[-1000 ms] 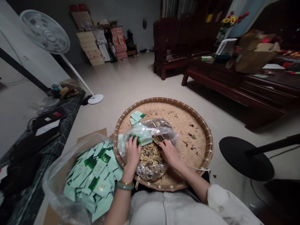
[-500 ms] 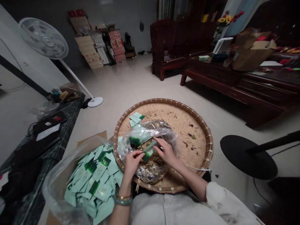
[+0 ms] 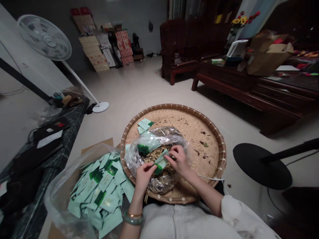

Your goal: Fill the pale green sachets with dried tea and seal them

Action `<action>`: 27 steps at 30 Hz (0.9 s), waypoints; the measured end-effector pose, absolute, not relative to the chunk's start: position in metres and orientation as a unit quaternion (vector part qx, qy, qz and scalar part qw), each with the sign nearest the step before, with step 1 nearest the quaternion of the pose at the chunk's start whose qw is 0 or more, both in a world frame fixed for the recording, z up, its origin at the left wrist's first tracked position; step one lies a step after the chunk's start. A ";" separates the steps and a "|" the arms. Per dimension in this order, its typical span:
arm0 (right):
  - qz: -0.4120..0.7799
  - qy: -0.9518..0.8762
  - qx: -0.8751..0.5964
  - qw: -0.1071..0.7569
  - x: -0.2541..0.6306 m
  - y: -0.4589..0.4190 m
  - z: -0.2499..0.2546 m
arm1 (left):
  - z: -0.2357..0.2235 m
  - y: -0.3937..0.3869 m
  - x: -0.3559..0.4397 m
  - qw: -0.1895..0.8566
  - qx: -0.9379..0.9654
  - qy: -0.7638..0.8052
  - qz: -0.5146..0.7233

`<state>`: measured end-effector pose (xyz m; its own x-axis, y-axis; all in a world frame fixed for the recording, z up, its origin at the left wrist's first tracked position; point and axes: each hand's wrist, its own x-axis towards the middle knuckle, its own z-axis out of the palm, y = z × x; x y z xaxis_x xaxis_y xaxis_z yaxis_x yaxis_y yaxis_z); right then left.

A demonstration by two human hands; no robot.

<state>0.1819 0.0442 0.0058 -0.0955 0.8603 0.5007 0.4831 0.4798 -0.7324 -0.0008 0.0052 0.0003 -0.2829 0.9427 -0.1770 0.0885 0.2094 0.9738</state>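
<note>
The right fingers (image 3: 169,155) are pinching the upper end of a pale green sachet (image 3: 160,162), while the left fingers (image 3: 150,168) are curling beside its lower end, though whether they are gripping it is hard to tell. The sachet is lying between both hands, above a plastic bag (image 3: 152,141) of dried leaves (image 3: 156,156). A round bamboo tray (image 3: 199,127) is holding them, with a small sachet stack (image 3: 144,126) at eleven o'clock and a bagged sachet pile (image 3: 99,194) at eight o'clock.
</note>
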 end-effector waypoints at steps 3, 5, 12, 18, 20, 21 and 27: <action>0.227 -0.739 -0.450 0.446 0.186 0.042 0.014 | 0.001 0.005 -0.004 0.388 0.428 0.653 0.489; 0.269 -0.740 -0.445 0.427 0.187 0.039 0.017 | -0.001 0.006 -0.005 0.371 0.423 0.659 0.499; 0.566 -0.598 -0.419 0.381 0.175 0.040 0.001 | -0.009 0.007 -0.002 0.420 0.406 0.646 0.491; 0.635 -0.532 -0.419 0.372 0.177 0.047 -0.009 | -0.007 0.007 -0.005 0.455 0.407 0.635 0.473; 0.644 -0.511 -0.430 0.372 0.180 0.048 -0.006 | -0.007 0.007 -0.007 0.452 0.419 0.633 0.468; 0.660 -0.494 -0.428 0.371 0.181 0.048 -0.004 | -0.006 0.008 -0.008 0.447 0.425 0.633 0.468; 0.760 -0.456 -0.351 0.301 0.185 0.043 0.014 | -0.007 0.011 -0.014 0.415 0.495 0.621 0.444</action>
<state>0.1846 0.0428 0.0135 -0.5721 0.7783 -0.2587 -0.1375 -0.4020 -0.9053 -0.0136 0.0111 -0.0069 -0.1662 0.9832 -0.0752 0.2461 0.1153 0.9624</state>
